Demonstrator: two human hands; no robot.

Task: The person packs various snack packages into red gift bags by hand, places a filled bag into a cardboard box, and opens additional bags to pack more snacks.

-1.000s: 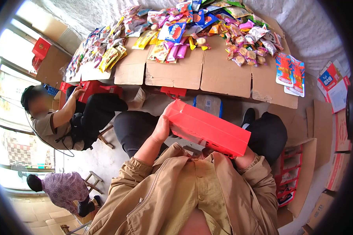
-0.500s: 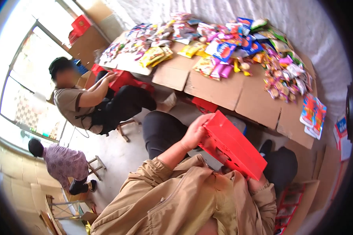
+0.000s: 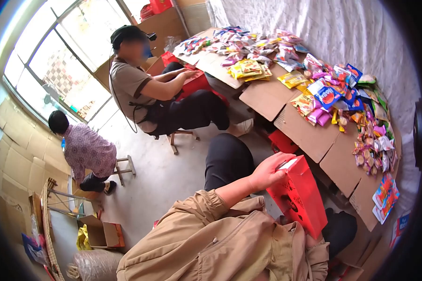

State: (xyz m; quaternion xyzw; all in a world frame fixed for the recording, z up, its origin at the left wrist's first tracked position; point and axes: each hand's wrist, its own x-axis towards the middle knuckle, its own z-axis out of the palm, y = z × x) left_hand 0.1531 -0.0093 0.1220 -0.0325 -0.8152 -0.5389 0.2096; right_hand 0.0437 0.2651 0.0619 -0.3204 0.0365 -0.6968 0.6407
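A red gift box [image 3: 297,199] with dark printed patterns stands tilted above my lap. My left hand [image 3: 269,174] is closed over its upper end, fingers along the top edge, where a pale strip shows. My right hand is out of sight behind the lower part of the box and the sleeve. Beyond the box, several snack packets [image 3: 330,96] lie heaped on the cardboard-covered table [image 3: 309,133].
To the left a seated person [image 3: 145,89] handles red boxes. Another person in a patterned shirt [image 3: 90,150] sits on a stool farther left. An open cardboard box [image 3: 103,232] and a wrapped roll [image 3: 96,264] are on the floor at lower left.
My view has swung left. The red box has turned more upright, its patterned side now facing me more. My right hand, partly seen before at the lower end, is now hidden.
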